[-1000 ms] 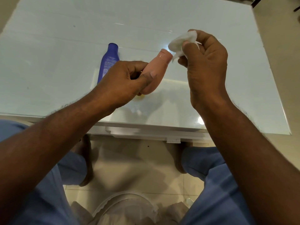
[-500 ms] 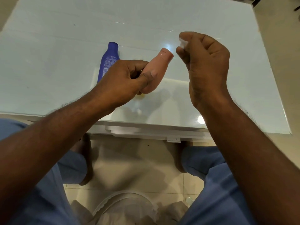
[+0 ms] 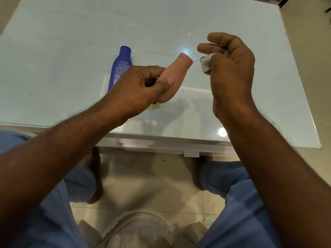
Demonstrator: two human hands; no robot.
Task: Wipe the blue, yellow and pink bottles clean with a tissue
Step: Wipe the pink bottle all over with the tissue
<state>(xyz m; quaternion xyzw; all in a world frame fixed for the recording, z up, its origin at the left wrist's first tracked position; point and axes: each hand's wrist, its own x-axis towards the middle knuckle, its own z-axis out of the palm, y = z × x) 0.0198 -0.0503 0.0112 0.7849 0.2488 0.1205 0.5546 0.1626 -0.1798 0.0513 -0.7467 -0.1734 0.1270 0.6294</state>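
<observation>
Pink plastic bottle (image 3: 172,77) gripped in L hand (image 3: 138,90) above white glass table (image 3: 250,24), R hand (image 3: 231,68) pinching crumpled white tissue (image 3: 206,63) beside its cap; blue plastic bottle (image 3: 120,66) lying flat; yellow btl barely visible; wipe apparently midway.

There is one view only, from the person's head. It looks steeply down, close over the hands (image 3: 179,77), the table (image 3: 53,51) and the floor (image 3: 152,185).

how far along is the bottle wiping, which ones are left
Nothing shows as finished. In hand: the left hand grips the pink bottle while the right hand holds the tissue just off its cap. The blue bottle lies on the table; whether it was wiped can't be told. No yellow bottle is clearly visible.
</observation>
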